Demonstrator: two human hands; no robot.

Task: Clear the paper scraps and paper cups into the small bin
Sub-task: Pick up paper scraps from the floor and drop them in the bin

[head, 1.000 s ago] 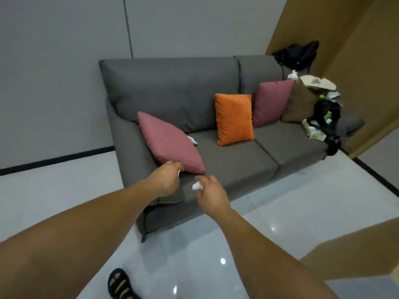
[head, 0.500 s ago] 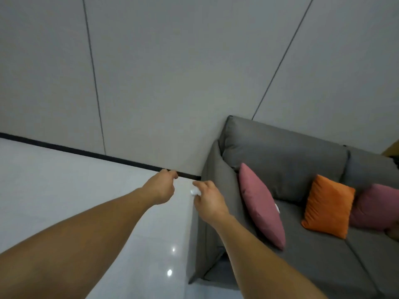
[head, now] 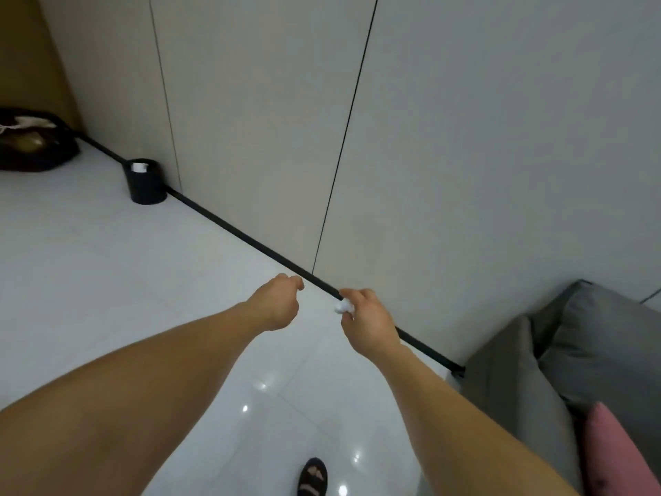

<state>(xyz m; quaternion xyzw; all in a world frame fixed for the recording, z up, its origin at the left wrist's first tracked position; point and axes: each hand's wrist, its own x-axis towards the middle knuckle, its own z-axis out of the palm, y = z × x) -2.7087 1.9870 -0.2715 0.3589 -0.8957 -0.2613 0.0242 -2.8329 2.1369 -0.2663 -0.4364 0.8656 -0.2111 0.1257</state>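
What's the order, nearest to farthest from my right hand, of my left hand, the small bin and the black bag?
From the right hand, holding a paper scrap:
1. Left hand, just to its left.
2. Small bin, against the wall, far left.
3. Black bag, past the bin, leftmost.

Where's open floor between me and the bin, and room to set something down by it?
The floor is bare from the sandal to the bin, bordered by the black baseboard. Free patches lie in front of the bin and between it and the black bag. It's crowded only at the right, where the sofa meets the wall.
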